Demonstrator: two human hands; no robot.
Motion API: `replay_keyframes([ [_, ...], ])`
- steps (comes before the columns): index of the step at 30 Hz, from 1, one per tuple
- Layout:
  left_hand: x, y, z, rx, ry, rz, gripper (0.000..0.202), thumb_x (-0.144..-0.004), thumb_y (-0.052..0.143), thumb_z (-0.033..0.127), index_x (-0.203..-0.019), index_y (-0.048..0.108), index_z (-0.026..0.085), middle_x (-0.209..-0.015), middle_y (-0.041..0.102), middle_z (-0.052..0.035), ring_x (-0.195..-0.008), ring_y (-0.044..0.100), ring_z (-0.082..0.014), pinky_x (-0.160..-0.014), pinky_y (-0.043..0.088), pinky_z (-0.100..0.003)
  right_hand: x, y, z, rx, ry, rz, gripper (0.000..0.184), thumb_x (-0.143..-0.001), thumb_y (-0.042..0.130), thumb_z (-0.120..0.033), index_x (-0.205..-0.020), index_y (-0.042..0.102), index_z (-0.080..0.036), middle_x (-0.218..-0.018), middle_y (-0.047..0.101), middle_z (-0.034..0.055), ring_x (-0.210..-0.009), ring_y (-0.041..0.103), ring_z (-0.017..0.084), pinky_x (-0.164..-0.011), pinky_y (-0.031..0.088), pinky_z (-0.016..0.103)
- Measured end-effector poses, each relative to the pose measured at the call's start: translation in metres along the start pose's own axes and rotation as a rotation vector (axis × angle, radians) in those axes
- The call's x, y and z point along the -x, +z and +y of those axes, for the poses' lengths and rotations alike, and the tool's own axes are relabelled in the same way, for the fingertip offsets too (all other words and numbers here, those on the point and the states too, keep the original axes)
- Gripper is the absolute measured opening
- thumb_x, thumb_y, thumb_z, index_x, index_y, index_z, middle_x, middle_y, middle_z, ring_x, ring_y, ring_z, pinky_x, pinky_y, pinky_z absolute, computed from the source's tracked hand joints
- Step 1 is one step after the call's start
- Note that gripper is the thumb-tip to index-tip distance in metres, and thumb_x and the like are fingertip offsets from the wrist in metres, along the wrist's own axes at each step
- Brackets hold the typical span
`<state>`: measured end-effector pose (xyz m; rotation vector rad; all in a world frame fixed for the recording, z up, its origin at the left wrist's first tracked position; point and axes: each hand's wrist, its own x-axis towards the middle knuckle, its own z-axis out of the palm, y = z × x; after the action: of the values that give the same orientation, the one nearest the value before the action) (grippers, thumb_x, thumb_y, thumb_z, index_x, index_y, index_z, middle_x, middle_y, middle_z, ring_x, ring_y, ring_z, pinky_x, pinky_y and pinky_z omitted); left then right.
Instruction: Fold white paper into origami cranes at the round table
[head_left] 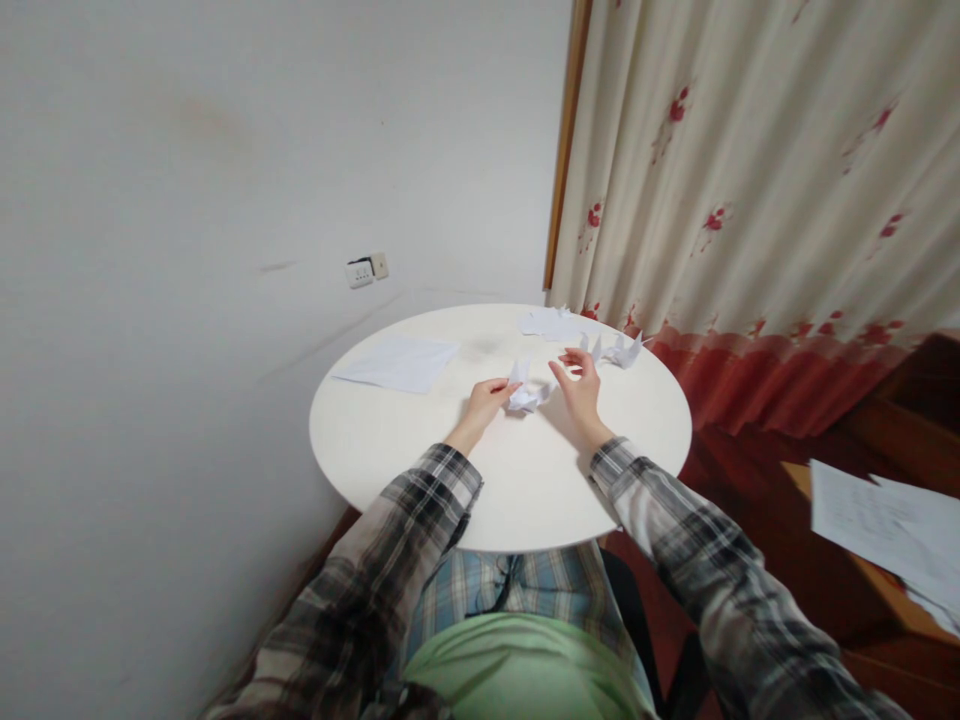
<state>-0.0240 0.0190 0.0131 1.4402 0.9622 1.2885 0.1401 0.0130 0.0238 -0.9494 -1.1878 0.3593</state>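
A small folded white paper figure [525, 393] lies near the middle of the round white table [420, 450]. My left hand [487, 397] pinches its left side between thumb and fingers. My right hand [579, 385] hovers just right of the figure with its fingers spread and nothing in them. Both arms wear plaid sleeves.
A flat stack of white sheets [397, 362] lies at the table's left. Finished folded paper figures [622, 350] and more white paper [551, 322] sit at the far edge by the flowered curtain [750, 200]. Printed sheets [885, 530] rest on a wooden surface at right. A white wall stands left.
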Motion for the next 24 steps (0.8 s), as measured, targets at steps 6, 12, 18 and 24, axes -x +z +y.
replay_keyframes([
  [6, -0.003, 0.004, -0.005, -0.171, 0.128, 0.023, 0.024, -0.063, 0.065, 0.035, -0.07, 0.068, 0.012, -0.07, 0.065, -0.0039, -0.065, 0.055, -0.0136, -0.063, 0.041, -0.025, 0.003, 0.0, 0.001, 0.415, -0.44, -0.223, 0.008, -0.075, 0.061, -0.03, -0.074, 0.066, -0.023, -0.102, 0.061, 0.0042, -0.102, 0.047, 0.022, -0.092, 0.033, 0.042],
  [12, 0.001, 0.006, -0.001, -0.309, 0.233, -0.027, 0.02, -0.068, 0.06, 0.033, -0.065, 0.066, 0.014, -0.068, 0.062, -0.0026, -0.066, 0.055, -0.0128, -0.063, 0.042, -0.024, 0.003, 0.0, 0.006, 0.549, -0.591, -0.338, 0.011, -0.078, 0.058, -0.029, -0.076, 0.068, -0.025, -0.115, 0.057, 0.0023, -0.116, 0.037, 0.025, -0.097, 0.027, 0.047],
  [18, 0.005, 0.007, 0.003, -0.319, 0.199, -0.073, 0.029, -0.07, 0.058, 0.041, -0.059, 0.061, 0.014, -0.061, 0.058, -0.0007, -0.061, 0.052, -0.0114, -0.057, 0.04, -0.022, 0.002, -0.001, 0.005, 0.562, -0.607, -0.382, 0.012, -0.079, 0.056, -0.026, -0.075, 0.067, -0.023, -0.116, 0.057, 0.0029, -0.119, 0.035, 0.027, -0.099, 0.022, 0.051],
  [24, 0.001, 0.004, 0.003, -0.223, 0.157, 0.024, 0.032, -0.077, 0.047, 0.043, -0.071, 0.06, 0.014, -0.07, 0.06, -0.0035, -0.065, 0.054, -0.0132, -0.056, 0.042, -0.023, 0.001, 0.0, 0.01, 0.512, -0.589, -0.361, 0.011, -0.079, 0.055, -0.024, -0.075, 0.065, -0.022, -0.112, 0.059, 0.0043, -0.115, 0.038, 0.025, -0.097, 0.028, 0.048],
])
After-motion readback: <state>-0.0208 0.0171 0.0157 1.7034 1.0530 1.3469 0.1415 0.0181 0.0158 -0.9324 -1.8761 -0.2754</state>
